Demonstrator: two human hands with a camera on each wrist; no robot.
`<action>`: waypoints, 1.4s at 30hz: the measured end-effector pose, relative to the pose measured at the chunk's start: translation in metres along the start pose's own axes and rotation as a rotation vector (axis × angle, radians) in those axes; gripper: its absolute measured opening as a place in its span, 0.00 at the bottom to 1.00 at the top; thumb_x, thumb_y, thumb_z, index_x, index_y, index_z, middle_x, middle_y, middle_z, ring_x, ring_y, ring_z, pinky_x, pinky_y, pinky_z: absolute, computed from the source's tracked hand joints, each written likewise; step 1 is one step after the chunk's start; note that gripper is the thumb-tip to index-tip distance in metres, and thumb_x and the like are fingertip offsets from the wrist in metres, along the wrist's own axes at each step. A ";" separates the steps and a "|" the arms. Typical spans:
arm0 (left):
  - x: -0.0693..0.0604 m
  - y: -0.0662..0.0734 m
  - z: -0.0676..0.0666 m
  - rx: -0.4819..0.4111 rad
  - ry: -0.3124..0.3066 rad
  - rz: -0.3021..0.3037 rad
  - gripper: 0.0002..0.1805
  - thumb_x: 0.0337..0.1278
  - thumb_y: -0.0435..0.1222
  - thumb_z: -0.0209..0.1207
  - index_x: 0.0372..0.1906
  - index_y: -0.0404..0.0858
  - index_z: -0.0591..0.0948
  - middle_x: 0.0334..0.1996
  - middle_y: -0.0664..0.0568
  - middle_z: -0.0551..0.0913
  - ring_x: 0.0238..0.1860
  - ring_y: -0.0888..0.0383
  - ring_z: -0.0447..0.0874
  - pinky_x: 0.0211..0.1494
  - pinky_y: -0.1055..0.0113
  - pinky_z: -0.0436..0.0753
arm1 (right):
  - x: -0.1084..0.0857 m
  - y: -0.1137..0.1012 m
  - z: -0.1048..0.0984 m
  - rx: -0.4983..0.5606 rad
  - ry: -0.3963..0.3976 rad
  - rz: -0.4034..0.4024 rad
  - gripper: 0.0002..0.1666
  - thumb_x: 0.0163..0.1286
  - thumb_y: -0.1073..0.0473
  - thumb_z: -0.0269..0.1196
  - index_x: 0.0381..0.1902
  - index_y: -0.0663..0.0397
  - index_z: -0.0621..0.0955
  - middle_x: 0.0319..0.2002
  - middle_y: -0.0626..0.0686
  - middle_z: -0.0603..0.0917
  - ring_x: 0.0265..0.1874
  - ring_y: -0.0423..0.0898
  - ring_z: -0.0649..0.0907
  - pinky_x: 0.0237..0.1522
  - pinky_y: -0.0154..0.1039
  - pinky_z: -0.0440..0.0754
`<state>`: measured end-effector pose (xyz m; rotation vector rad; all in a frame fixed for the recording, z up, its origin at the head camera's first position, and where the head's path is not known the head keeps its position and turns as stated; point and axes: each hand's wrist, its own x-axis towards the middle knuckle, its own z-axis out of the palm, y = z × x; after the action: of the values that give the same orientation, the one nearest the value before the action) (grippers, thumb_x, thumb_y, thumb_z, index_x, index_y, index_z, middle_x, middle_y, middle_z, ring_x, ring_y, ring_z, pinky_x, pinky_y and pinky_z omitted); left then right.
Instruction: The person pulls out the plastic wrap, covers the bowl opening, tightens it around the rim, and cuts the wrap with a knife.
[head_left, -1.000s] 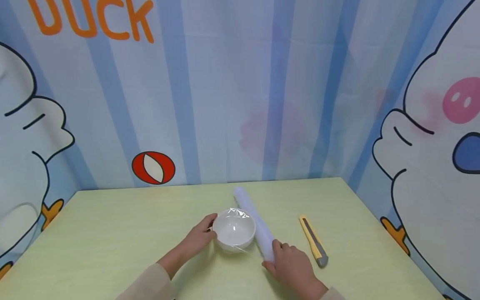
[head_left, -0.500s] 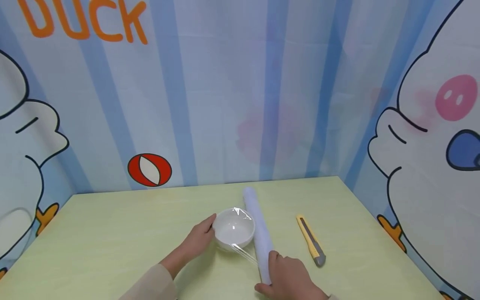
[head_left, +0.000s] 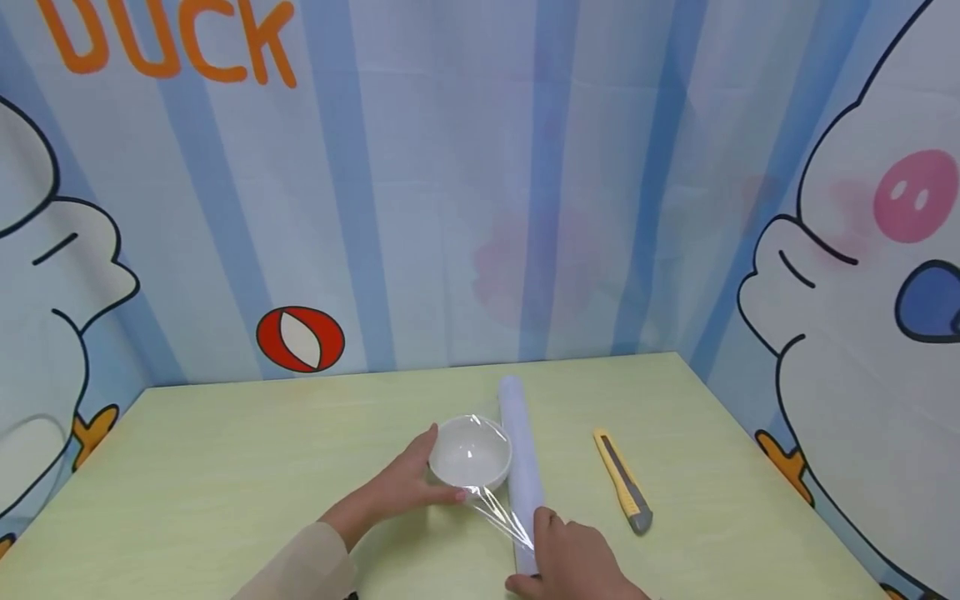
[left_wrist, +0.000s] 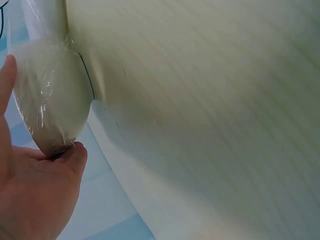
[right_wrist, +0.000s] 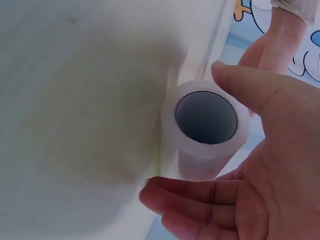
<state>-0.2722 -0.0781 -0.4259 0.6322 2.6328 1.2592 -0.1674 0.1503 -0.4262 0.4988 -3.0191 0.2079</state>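
A white bowl (head_left: 470, 454) stands mid-table with clear plastic wrap stretched over its top. My left hand (head_left: 408, 479) holds it by the left side, the thumb near the front rim where the film runs. In the left wrist view the fingertips support the wrapped bowl (left_wrist: 62, 95) by its edge. To the bowl's right lies a long roll of plastic wrap (head_left: 522, 442). Its near end is in my right hand (head_left: 577, 557), thumb and fingers on either side of the hollow core (right_wrist: 206, 117). A gathered strip of film (head_left: 498, 518) spans from bowl to roll.
A yellow and grey utility knife (head_left: 624, 483) lies on the pale green table (head_left: 247, 492), right of the roll. A striped cartoon backdrop (head_left: 450, 183) encloses the table's back and sides.
The right hand has drawn the roll's near end toward me, and film now stretches between bowl and roll. The roll lies straighter. My left thumb has moved to the bowl's front.
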 end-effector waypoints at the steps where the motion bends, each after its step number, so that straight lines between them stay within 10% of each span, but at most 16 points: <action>1: 0.000 -0.001 0.000 0.001 0.003 0.005 0.61 0.37 0.49 0.70 0.70 0.26 0.47 0.69 0.32 0.52 0.69 0.37 0.51 0.68 0.43 0.55 | 0.000 0.000 0.000 0.008 -0.014 0.010 0.40 0.45 0.31 0.65 0.35 0.60 0.67 0.19 0.49 0.69 0.13 0.42 0.69 0.14 0.35 0.65; 6: 0.001 -0.001 -0.001 -0.014 0.007 0.008 0.60 0.37 0.48 0.70 0.69 0.26 0.48 0.68 0.32 0.54 0.69 0.37 0.52 0.68 0.42 0.55 | 0.000 0.007 -0.005 0.086 -0.140 0.037 0.40 0.47 0.29 0.64 0.39 0.58 0.67 0.21 0.47 0.70 0.15 0.41 0.70 0.18 0.35 0.67; 12: 0.001 0.000 -0.002 -0.047 0.008 0.006 0.56 0.39 0.47 0.69 0.69 0.27 0.50 0.67 0.33 0.57 0.67 0.37 0.55 0.67 0.40 0.57 | 0.012 0.042 -0.029 0.451 -0.354 0.016 0.26 0.62 0.40 0.57 0.43 0.56 0.71 0.30 0.47 0.79 0.27 0.43 0.77 0.29 0.39 0.73; 17: 0.005 -0.002 0.000 -0.073 0.017 0.021 0.53 0.39 0.45 0.70 0.68 0.29 0.54 0.64 0.35 0.61 0.64 0.41 0.60 0.66 0.41 0.59 | 0.042 0.062 -0.027 0.690 -0.253 0.137 0.14 0.68 0.58 0.52 0.47 0.61 0.73 0.40 0.53 0.79 0.33 0.46 0.79 0.31 0.39 0.76; 26: 0.005 0.000 0.004 -0.058 -0.014 0.032 0.56 0.41 0.45 0.69 0.68 0.25 0.49 0.65 0.32 0.57 0.65 0.39 0.57 0.67 0.41 0.57 | 0.080 0.054 0.001 0.881 -0.177 0.448 0.26 0.67 0.57 0.48 0.59 0.68 0.66 0.43 0.59 0.75 0.29 0.45 0.75 0.30 0.35 0.76; 31: 0.002 0.004 -0.001 -0.023 -0.016 0.037 0.55 0.42 0.45 0.69 0.68 0.24 0.49 0.65 0.32 0.56 0.65 0.39 0.57 0.67 0.42 0.58 | 0.088 0.048 0.003 0.890 -0.155 0.497 0.27 0.63 0.58 0.50 0.58 0.68 0.69 0.34 0.57 0.76 0.20 0.41 0.72 0.22 0.31 0.74; 38: 0.001 0.002 -0.005 -0.020 -0.004 0.034 0.54 0.42 0.44 0.69 0.68 0.25 0.50 0.65 0.32 0.57 0.65 0.39 0.57 0.66 0.42 0.58 | 0.091 0.040 0.002 0.910 -0.116 0.556 0.12 0.60 0.58 0.53 0.26 0.62 0.76 0.17 0.48 0.69 0.13 0.39 0.68 0.18 0.29 0.71; 42: 0.001 0.000 -0.005 -0.027 -0.007 0.033 0.54 0.42 0.45 0.69 0.68 0.25 0.50 0.65 0.32 0.58 0.64 0.40 0.58 0.66 0.42 0.59 | 0.089 0.040 0.003 0.927 -0.131 0.532 0.16 0.63 0.57 0.53 0.39 0.67 0.76 0.30 0.53 0.74 0.25 0.43 0.73 0.27 0.32 0.75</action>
<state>-0.2743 -0.0810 -0.4225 0.6769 2.6056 1.2975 -0.2647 0.1599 -0.4251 -0.3024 -2.9200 1.6724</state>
